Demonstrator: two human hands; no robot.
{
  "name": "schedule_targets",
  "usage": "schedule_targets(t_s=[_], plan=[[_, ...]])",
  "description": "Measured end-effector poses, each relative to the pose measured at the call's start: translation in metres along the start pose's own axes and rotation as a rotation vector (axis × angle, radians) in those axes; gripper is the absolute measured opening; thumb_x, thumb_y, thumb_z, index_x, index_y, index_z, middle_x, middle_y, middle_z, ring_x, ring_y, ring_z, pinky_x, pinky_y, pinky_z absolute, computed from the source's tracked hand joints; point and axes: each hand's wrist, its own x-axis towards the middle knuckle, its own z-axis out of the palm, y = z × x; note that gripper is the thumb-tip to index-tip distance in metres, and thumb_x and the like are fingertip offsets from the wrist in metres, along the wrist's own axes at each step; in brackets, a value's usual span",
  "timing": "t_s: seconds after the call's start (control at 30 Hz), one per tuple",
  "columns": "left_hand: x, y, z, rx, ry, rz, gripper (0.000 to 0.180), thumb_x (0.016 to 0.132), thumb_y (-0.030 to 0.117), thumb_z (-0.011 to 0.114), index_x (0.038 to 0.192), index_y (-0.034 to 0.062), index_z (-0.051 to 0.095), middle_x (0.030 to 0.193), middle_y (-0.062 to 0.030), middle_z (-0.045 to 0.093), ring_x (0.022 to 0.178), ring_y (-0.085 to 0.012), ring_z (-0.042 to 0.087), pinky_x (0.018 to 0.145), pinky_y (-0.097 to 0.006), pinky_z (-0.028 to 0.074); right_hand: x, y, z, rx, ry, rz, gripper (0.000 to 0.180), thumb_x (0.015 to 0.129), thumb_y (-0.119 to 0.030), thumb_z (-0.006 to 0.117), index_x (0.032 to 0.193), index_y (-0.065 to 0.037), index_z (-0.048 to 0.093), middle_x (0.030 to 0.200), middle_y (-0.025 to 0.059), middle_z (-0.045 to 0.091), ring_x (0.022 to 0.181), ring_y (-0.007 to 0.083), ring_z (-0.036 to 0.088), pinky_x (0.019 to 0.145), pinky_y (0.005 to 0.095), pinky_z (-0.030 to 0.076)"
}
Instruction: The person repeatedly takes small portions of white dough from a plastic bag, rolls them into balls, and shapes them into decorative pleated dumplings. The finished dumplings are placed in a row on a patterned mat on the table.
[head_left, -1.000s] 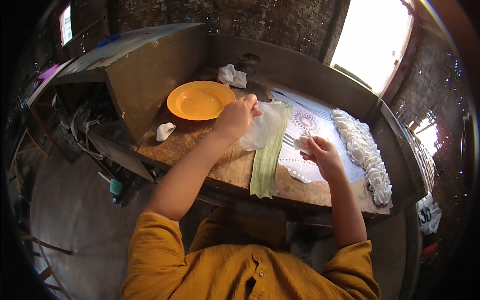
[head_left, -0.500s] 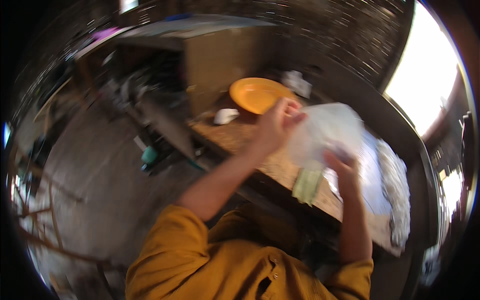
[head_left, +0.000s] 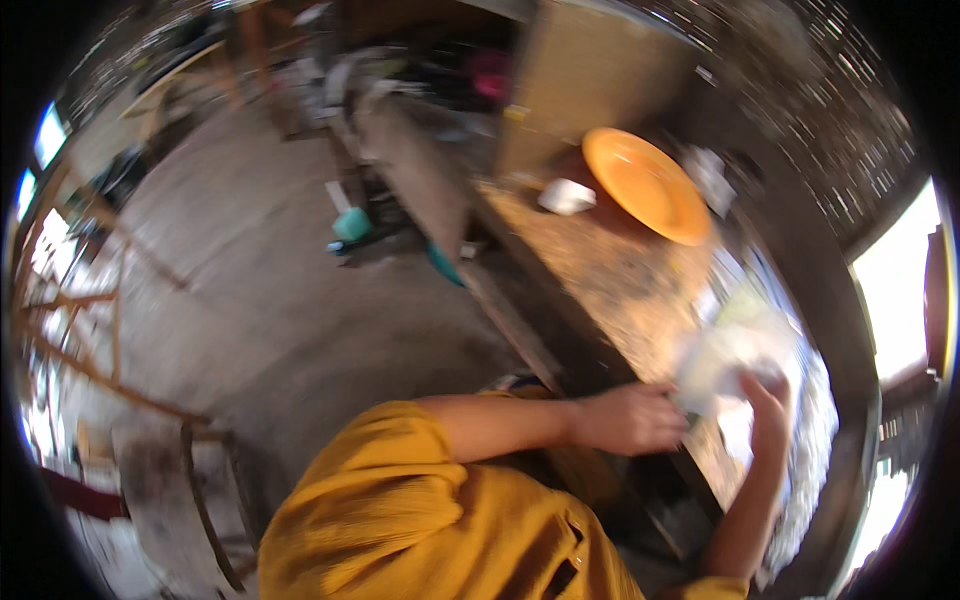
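Observation:
My right hand (head_left: pixel 768 408) is closed around a translucent plastic bag (head_left: pixel 735 350), held over the right part of the wooden table. My left hand (head_left: pixel 632 418) is at the table's front edge, just left of the bag, its fingers curled together. A small greenish bit shows at its fingertips, too blurred to name. Beyond the bag, an orange plate (head_left: pixel 648 188) stands tilted on the table (head_left: pixel 625 270). A crumpled white piece (head_left: pixel 567 197) lies just left of the plate.
A brown board or box side (head_left: pixel 590 90) rises behind the plate. Crumpled clear plastic (head_left: pixel 815 440) lies along the table's right side. Below on the floor is a teal object with a white handle (head_left: pixel 350 222). Wooden chair frames (head_left: pixel 110 370) stand at far left.
My left hand has come down from near the plate to the table's front edge. My right hand still holds the bag. The view has swung left, shifting the table rightward.

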Motion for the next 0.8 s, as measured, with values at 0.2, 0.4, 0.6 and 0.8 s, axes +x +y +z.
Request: schedule_targets(t_s=[0.2,0.4,0.6,0.8], plan=[[0.001,0.005,-0.003,0.018,-0.020,-0.103,0.017,0.075,0.014,0.073,0.090,0.0095,0.067,0.096,-0.0025,0.066,0.087,-0.0146,0.063,0.080,-0.031,0.050,0.008,0.007,0.012,-0.240,-0.078,0.021,0.026,0.079,-0.014,0.070,0.096,0.005,0.063,0.082,0.0042,0.065,0.074,0.0109,0.058,0.068,0.0276,0.046],[0.007,0.001,-0.002,-0.017,0.021,-0.122,0.025,0.074,0.016,0.075,0.097,0.0108,0.065,0.095,-0.0017,0.067,0.089,-0.0155,0.065,0.082,-0.031,0.051,0.024,0.017,0.013,-0.544,-0.005,0.042,0.035,0.075,-0.024,0.073,0.090,0.006,0.062,0.080,0.0166,0.066,0.075,0.0222,0.063,0.069,0.0341,0.048],[0.004,-0.001,0.001,-0.060,0.031,-0.137,0.025,0.075,0.016,0.075,0.097,0.0105,0.065,0.095,-0.0023,0.067,0.087,-0.0157,0.065,0.080,-0.030,0.053,0.030,0.009,0.015,-1.038,-0.008,-0.001,0.056,0.067,-0.041,0.076,0.095,0.005,0.060,0.095,0.0206,0.062,0.096,0.0337,0.058,0.083,0.0407,0.045],[0.004,-0.004,0.001,-0.080,0.011,-0.145,0.025,0.074,0.017,0.076,0.097,0.0105,0.066,0.094,-0.0019,0.067,0.088,-0.0142,0.065,0.080,-0.028,0.052,0.029,0.005,0.028,-1.171,-0.020,-0.009,0.076,0.059,-0.051,0.078,0.107,0.003,0.054,0.108,0.0191,0.058,0.108,0.0328,0.051,0.092,0.0402,0.041]])
